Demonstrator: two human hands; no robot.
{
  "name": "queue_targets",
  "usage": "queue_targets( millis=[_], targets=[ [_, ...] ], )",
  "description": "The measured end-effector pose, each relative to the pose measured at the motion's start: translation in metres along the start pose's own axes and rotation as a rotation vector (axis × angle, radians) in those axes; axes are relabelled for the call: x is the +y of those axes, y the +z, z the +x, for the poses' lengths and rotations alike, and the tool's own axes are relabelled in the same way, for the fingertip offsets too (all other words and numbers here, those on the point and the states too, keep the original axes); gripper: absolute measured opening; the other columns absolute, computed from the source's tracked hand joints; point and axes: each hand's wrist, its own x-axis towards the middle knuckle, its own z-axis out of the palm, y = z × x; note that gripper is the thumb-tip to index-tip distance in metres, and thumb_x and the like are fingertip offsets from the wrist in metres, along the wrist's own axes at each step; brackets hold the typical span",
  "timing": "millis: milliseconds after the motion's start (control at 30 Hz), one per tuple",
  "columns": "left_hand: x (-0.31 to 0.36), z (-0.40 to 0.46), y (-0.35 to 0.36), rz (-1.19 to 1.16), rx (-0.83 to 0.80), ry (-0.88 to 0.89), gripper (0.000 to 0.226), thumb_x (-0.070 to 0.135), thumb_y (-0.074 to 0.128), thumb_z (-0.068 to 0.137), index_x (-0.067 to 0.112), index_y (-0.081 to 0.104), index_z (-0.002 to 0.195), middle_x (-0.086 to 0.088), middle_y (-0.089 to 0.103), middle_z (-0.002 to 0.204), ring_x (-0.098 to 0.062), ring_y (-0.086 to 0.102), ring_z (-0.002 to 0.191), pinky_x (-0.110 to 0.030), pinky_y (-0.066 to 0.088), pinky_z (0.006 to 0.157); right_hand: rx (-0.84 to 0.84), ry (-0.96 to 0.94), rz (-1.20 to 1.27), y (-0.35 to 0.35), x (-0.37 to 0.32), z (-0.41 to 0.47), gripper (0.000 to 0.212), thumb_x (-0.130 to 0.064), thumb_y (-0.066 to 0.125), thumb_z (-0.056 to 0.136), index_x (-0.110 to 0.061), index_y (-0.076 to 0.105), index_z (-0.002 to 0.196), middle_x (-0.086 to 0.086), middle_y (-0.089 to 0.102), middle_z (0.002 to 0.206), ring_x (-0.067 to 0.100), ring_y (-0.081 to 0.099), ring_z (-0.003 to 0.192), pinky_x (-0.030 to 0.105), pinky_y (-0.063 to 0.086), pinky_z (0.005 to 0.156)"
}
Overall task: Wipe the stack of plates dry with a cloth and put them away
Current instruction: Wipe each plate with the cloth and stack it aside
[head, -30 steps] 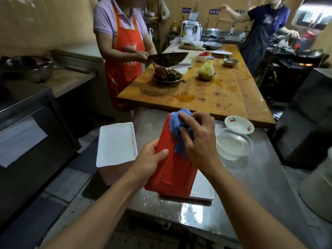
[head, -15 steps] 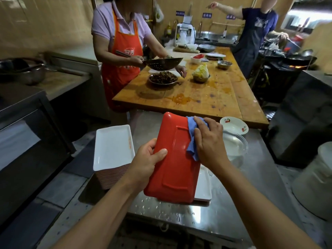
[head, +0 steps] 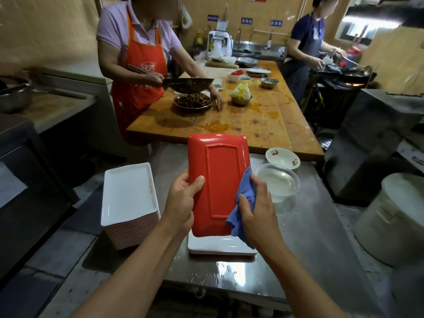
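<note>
The fingers (head: 183,180) of the left hand (head: 181,203) are curled round the red plate (head: 218,180), held up mid-frame so its back can be wiped. The blue cloth (head: 244,198) is pinched against its lower right edge by the right hand (head: 257,210), above the wet plates (head: 220,245) on the tabletop (head: 309,237).

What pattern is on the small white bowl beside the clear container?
Red cherries with green leaves on the small white bowl, seen in the head view.

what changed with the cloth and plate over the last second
The right hand has slid the blue cloth from the red plate's top edge down its right side. The left hand still grips the plate's left edge, over the low stack.
</note>
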Motion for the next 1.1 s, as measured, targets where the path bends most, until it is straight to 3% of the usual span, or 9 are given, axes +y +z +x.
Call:
queue_targets(
  millis=[233,367,433,500,600,767,900,1033,1100],
  targets=[
    [-0.016,0.005,0.002,-0.007,-0.063,-0.111,0.03,0.007,0.042,0.095,0.016,0.054,0.121,-0.007,0.071,0.101,-0.019,0.07,0.087,-0.033,0.057,0.07,0.021,0.205,0.3,-0.022,-0.004,0.017,0.051,-0.002,0.065,0.074,-0.042,0.045,0.098,0.011,0.062,0.092,0.024,0.066,0.077,0.048,0.056,0.076],
    [-0.004,0.005,-0.013,0.351,-0.188,-0.214,0.04,0.03,0.059,0.089,0.021,0.049,0.127,-0.005,0.065,0.121,-0.021,0.065,0.105,-0.041,0.055,0.084,-0.011,0.093,0.251,-0.037,-0.003,0.023,0.051,-0.004,0.071,0.063,-0.034,0.046,0.096,0.009,0.063,0.088,0.015,0.065,0.068,0.036,0.057,0.065],
    [0.011,0.009,-0.015,0.458,-0.154,-0.15,0.061,0.036,0.072,0.074,0.022,0.045,0.127,-0.004,0.061,0.122,-0.02,0.063,0.108,-0.042,0.051,0.091,-0.087,0.055,0.2,-0.048,-0.004,0.027,0.047,-0.011,0.067,0.057,-0.03,0.046,0.095,0.009,0.062,0.085,0.01,0.06,0.062,0.03,0.054,0.059],
    [0.033,0.017,-0.011,0.529,-0.102,-0.015,0.076,0.036,0.071,0.065,0.025,0.037,0.131,0.003,0.057,0.12,-0.013,0.059,0.109,-0.031,0.049,0.088,-0.194,0.031,0.158,-0.058,-0.005,0.031,0.046,-0.012,0.065,0.056,-0.026,0.047,0.096,0.011,0.061,0.084,0.01,0.056,0.06,0.027,0.051,0.056],
    [0.063,0.031,-0.004,0.752,-0.248,0.077,0.074,0.037,0.075,0.062,0.028,0.045,0.129,0.005,0.06,0.119,-0.01,0.062,0.105,-0.028,0.053,0.083,-0.338,0.005,0.111,-0.07,-0.004,0.034,0.045,-0.012,0.067,0.057,-0.028,0.049,0.095,0.013,0.061,0.086,0.011,0.055,0.062,0.027,0.05,0.057],
    [0.068,0.036,0.011,0.856,-0.558,-0.113,0.063,0.021,0.08,0.062,0.028,0.056,0.12,-0.006,0.068,0.105,-0.02,0.068,0.094,-0.031,0.057,0.076,-0.42,-0.041,0.083,-0.081,-0.003,0.041,0.046,-0.007,0.07,0.058,-0.026,0.052,0.096,0.014,0.059,0.092,0.021,0.057,0.069,0.026,0.051,0.059],
    [0.061,0.032,0.01,0.773,-0.511,-0.114,0.055,0.016,0.08,0.06,0.025,0.061,0.111,-0.002,0.071,0.097,-0.02,0.069,0.09,-0.032,0.058,0.075,-0.39,-0.115,0.009,-0.086,-0.004,0.048,0.049,-0.002,0.074,0.071,-0.026,0.056,0.11,-0.002,0.061,0.105,0.017,0.062,0.09,0.027,0.056,0.077],
    [0.06,0.031,0.013,0.713,-0.378,-0.082,0.057,0.012,0.076,0.055,0.019,0.061,0.11,-0.007,0.069,0.094,-0.02,0.067,0.084,-0.035,0.057,0.077,-0.236,-0.341,-0.149,-0.073,-0.021,0.053,0.056,-0.006,0.07,0.079,-0.025,0.053,0.129,-0.015,0.053,0.119,-0.015,0.045,0.108,0.0,0.032,0.091],
    [0.062,0.029,0.016,0.71,-0.357,-0.077,0.063,0.013,0.076,0.054,0.019,0.059,0.115,-0.009,0.069,0.099,-0.021,0.066,0.086,-0.036,0.056,0.078,-0.201,-0.416,-0.186,-0.061,-0.03,0.056,0.056,-0.006,0.067,0.083,-0.021,0.051,0.133,-0.007,0.051,0.125,-0.009,0.043,0.11,0.002,0.028,0.094]
  ],
)
